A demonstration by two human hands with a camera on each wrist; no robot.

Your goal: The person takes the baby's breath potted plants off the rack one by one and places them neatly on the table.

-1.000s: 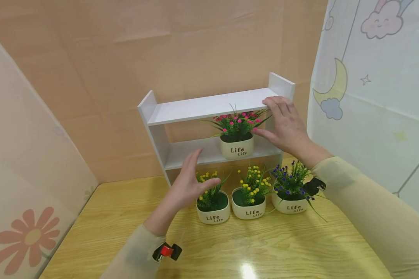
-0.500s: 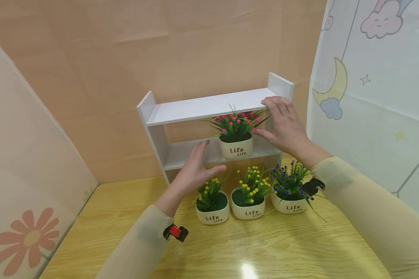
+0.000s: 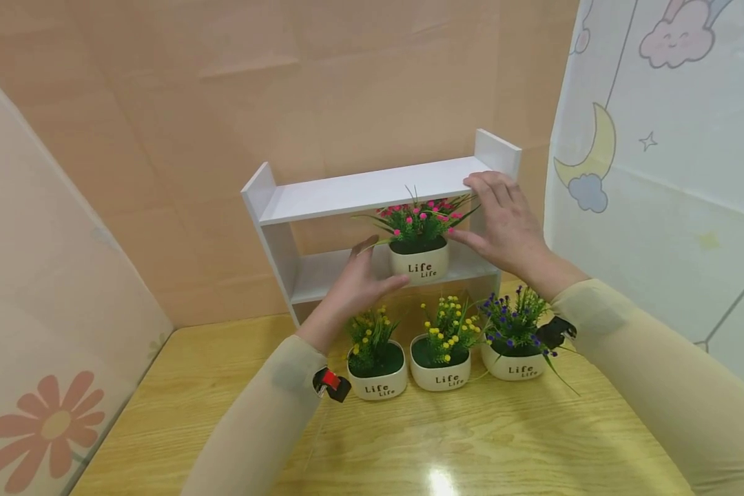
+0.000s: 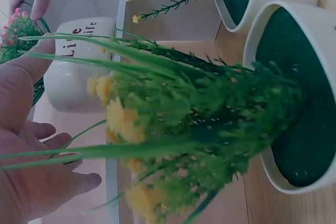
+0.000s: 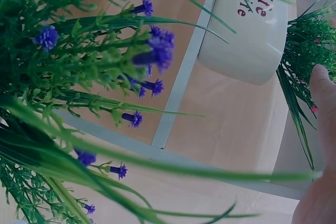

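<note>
In the head view a cream pot of pink flowers marked "Life" stands on the middle board of the white shelf. My left hand is at its left side, thumb spread toward the pot's lower front and fingers reaching in beside it. The left wrist view shows these fingers apart from one another, with the thumb close to the pot; contact is unclear. At the right, my right hand rests its fingertips at the top board's front edge. Its thumb points at the pink flowers.
Below, on the wooden table, stand two pots of yellow flowers, left and middle, and a pot of purple flowers at the right. Their stems rise near both wrists. Cloth walls surround the table.
My left hand has moved up and to the right, from in front of the shelf to the side of the pink-flower pot. The right hand has stayed nearly still.
</note>
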